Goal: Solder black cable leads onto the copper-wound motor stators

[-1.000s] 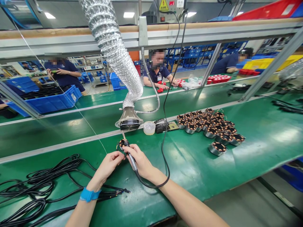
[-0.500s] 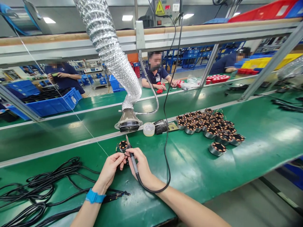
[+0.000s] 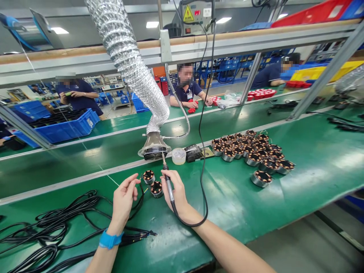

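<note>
My right hand grips a soldering iron, its tip pointing up and away toward the fan-fronted fume hood. Two stators with copper windings stand between my hands: one farther back, the other nearer. My left hand, with a blue band at its wrist, is just left of them. Its thumb and forefinger are pinched at thin wires beside the farther stator; the exact hold is too small to make out. A black cable runs down from these wires beside that hand.
Coiled black cables cover the left of the green bench. Many more stators stand at the right. A tape roll and a black box lie by the rail. The iron's cord hangs down. People sit or stand beyond.
My hands have moved apart, the left one leftward, the right one slightly rightward with the iron. The nearer stator, hidden before, now shows between them.
</note>
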### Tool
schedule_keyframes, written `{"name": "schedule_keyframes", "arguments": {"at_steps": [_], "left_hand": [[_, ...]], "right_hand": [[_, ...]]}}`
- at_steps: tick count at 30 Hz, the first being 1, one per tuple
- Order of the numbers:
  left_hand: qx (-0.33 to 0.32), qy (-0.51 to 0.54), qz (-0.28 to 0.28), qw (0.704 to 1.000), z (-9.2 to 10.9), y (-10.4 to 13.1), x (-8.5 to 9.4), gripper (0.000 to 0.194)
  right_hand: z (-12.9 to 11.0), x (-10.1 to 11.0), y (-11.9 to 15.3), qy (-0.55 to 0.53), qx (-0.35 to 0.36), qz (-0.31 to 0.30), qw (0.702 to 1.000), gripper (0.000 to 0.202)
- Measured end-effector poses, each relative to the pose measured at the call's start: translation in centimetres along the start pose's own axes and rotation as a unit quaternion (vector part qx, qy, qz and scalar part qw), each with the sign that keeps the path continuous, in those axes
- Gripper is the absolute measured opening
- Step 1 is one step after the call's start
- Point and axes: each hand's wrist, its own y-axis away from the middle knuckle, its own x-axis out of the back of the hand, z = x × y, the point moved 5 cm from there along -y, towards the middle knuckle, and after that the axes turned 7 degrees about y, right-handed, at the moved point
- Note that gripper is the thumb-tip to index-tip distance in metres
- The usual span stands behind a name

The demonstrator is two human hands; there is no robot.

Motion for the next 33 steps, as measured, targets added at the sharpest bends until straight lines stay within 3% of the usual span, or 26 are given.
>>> {"name": "schedule_keyframes", "arguments": {"at_steps": [4, 7, 10, 13, 16, 19, 22, 28, 33], "left_hand": [[-0.068, -0.066, 0.006, 0.995, 1.4, 0.7, -0.4, 0.057], [-0.136, -0.197, -0.051, 0.970, 2.2, 1.4, -1.6, 0.026], [-0.189, -0.313, -0.128, 0.922, 2.6, 2.1, -3.4, 0.019], [-0.197, -0.434, -0.196, 0.857, 2.3, 2.5, -5.4, 0.017], [-0.182, -0.551, -0.222, 0.784, 1.8, 2.2, -6.6, 0.037], [-0.167, -0.602, -0.233, 0.745, 1.6, 1.6, -7.1, 0.043], [-0.161, -0.604, -0.253, 0.739, 1.5, 1.1, -7.2, 0.043], [-0.175, -0.575, -0.248, 0.759, 1.5, 0.6, -6.8, 0.036], [-0.167, -0.588, -0.252, 0.750, 1.4, 0.5, -7.0, 0.031]], "right_hand": [[-0.3, 0.8, -0.3, 0.021, 0.014, 0.035, 0.999, 0.026], [-0.3, 1.1, -0.5, 0.025, 0.019, 0.046, 0.998, 0.024], [-0.3, 1.4, -0.6, 0.029, 0.022, 0.055, 0.998, 0.023], [-0.4, 1.6, -0.7, 0.030, 0.024, 0.061, 0.997, 0.022], [-0.6, 1.7, -0.8, 0.028, 0.027, 0.062, 0.997, 0.021], [-0.6, 1.8, -0.9, 0.027, 0.029, 0.059, 0.998, 0.021], [-0.5, 1.9, -1.0, 0.027, 0.037, 0.058, 0.997, 0.021], [-0.3, 1.7, -1.0, 0.026, 0.050, 0.058, 0.997, 0.020], [-0.3, 1.5, -1.1, 0.034, 0.062, 0.058, 0.996, 0.019]]}}
